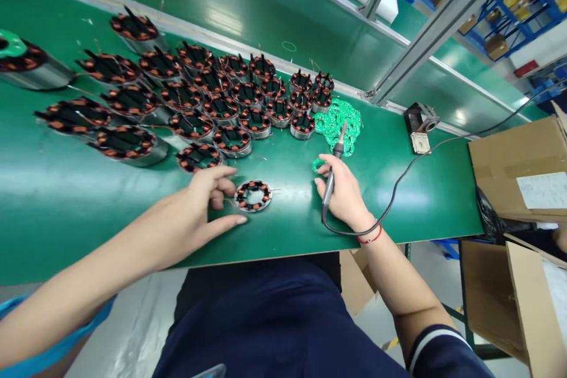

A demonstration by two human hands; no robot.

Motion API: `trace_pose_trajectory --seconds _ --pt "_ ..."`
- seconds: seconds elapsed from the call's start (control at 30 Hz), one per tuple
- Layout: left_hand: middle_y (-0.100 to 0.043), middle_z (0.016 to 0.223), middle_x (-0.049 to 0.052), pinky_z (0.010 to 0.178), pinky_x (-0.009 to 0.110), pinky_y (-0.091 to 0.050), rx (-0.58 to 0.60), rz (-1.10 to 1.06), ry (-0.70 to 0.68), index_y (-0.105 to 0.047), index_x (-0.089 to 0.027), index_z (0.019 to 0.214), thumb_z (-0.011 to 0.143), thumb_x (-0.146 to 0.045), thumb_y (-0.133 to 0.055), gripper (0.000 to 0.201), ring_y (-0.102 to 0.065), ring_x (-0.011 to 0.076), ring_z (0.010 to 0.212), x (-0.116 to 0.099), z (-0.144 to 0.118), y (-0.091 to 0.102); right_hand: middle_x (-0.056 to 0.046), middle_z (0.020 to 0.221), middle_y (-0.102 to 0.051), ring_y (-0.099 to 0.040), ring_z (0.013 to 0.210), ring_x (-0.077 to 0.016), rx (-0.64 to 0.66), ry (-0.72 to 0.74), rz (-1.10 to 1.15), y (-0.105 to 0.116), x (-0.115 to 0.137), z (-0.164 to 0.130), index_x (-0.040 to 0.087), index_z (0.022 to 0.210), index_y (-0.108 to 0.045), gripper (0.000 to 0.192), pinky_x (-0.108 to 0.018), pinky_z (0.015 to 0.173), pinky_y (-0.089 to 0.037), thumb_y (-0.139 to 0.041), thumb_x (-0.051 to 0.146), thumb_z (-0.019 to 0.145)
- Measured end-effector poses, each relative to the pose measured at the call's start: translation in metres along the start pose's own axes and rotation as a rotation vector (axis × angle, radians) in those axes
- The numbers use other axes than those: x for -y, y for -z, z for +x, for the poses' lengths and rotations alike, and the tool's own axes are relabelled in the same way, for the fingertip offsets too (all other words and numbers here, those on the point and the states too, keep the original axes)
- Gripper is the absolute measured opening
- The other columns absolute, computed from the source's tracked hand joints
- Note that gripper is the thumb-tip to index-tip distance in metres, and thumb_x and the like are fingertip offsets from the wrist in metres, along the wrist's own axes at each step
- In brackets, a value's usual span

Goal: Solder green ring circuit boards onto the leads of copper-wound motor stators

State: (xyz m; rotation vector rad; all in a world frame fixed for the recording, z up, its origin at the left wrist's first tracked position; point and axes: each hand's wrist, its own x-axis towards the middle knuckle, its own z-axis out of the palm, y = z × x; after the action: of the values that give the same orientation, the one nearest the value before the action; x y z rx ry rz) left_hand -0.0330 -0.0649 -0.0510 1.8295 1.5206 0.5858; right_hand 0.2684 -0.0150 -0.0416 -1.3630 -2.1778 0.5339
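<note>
Head view: the left hand lies low over the green bench, its fingers spread apart and curved around the left side of a single motor stator. The thumb stretches along the bench just below and left of the stator, the index reaches above it, and a bent middle finger comes up to the stator's left rim; whether it actually touches the rim cannot be told. The stator lies flat on the bench, its ring of copper windings facing up, between the two hands and apart from the rest.

The right hand is closed around the grey handle of a soldering iron, gripped like a pen with the tip pointing away from the body, toward a heap of green circuit boards. The iron's tip hovers just at the near edge of that heap. One small green ring board lies just beside the right thumb. A black cable runs from the iron's rear end, loops past the wrist, which wears a red string, and goes off to the right.

Behind the left hand stand rows of stators fitted with black inserts, close together. A small metal iron stand sits far right, and cardboard boxes stand beyond the bench edge.
</note>
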Motion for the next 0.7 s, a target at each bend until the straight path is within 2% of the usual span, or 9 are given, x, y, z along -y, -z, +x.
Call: trace_pose_trajectory --seconds 0.1,0.2,0.33,0.4,0.47,0.57,0.7 --pt "-0.068 0.109 0.011 0.093 0.053 -0.056 0.033 0.102 -0.105 -0.059 -0.025 0.125 0.089 -0.062 -0.059 0.051 -0.067 0.0339 0.101 -0.013 0.012 -0.007 -0.009 0.122 -0.074 -0.07 0.11 -0.0225 0.045 0.122 0.101 -0.007 0.021 -0.01 0.023 0.144 -0.048 0.052 -0.042 0.101 -0.058 -0.058 0.02 0.094" --pt "-0.07 0.12 0.012 0.105 0.056 -0.051 0.005 0.07 -0.165 -0.066 -0.028 0.117 0.088 -0.063 -0.058 0.046 -0.064 0.0383 0.116 -0.028 0.02 -0.015 -0.005 0.114 -0.076 -0.072 0.107 -0.02 0.05 0.134 0.131 -0.017 0.033 -0.011 0.024 0.143 -0.05 0.045 -0.039 0.1 -0.058 -0.051 0.02 0.098" --pt "-0.07 0.129 0.011 0.111 0.054 -0.05 0.054 -0.12 -0.096 -0.061 -0.027 0.121 0.083 -0.055 -0.063 0.048 -0.064 0.0356 0.124 -0.046 0.03 -0.028 -0.002 0.1 -0.076 -0.073 0.09 -0.0151 -0.045 0.037 0.218 -0.023 0.031 -0.01 0.023 0.141 -0.051 0.041 -0.031 0.089 -0.06 -0.047 0.019 0.1" --pt "-0.069 0.129 0.012 0.108 0.052 -0.053 0.053 -0.251 -0.041 -0.054 -0.025 0.123 0.081 -0.054 -0.064 0.052 -0.066 0.0332 0.121 -0.052 0.035 -0.03 0.0 0.097 -0.076 -0.074 0.087 -0.0144 -0.089 0.005 0.238 -0.021 0.024 -0.012 0.023 0.139 -0.05 0.04 -0.029 0.086 -0.06 -0.049 0.021 0.099" --pt "-0.069 0.126 0.012 0.103 0.051 -0.056 0.023 -0.286 -0.036 -0.051 -0.025 0.121 0.078 -0.053 -0.066 0.054 -0.068 0.0325 0.116 -0.056 0.042 -0.028 -0.001 0.099 -0.077 -0.076 0.089 -0.0151 -0.135 -0.018 0.208 -0.014 0.017 -0.016 0.024 0.136 -0.051 0.037 -0.03 0.088 -0.061 -0.05 0.022 0.1" --pt "-0.069 0.117 0.01 0.101 0.052 -0.056 0.028 -0.061 -0.115 -0.055 -0.026 0.116 0.078 -0.049 -0.065 0.046 -0.069 0.0337 0.109 -0.062 0.053 -0.017 -0.003 0.104 -0.079 -0.077 0.095 -0.017 -0.209 -0.043 0.144 -0.001 0.009 -0.024 0.024 0.134 -0.054 0.031 -0.034 0.092 -0.062 -0.046 0.026 0.104" --pt "-0.068 0.103 0.012 0.097 0.06 -0.054 0.139 0.381 -0.305 -0.064 -0.026 0.103 0.083 -0.044 -0.057 0.028 -0.065 0.0392 0.104 -0.075 0.067 -0.007 -0.004 0.12 -0.078 -0.077 0.1 -0.0171 -0.234 -0.087 0.085 0.014 0.005 -0.033 0.027 0.137 -0.059 0.034 -0.033 0.092 -0.064 -0.046 0.035 0.106"
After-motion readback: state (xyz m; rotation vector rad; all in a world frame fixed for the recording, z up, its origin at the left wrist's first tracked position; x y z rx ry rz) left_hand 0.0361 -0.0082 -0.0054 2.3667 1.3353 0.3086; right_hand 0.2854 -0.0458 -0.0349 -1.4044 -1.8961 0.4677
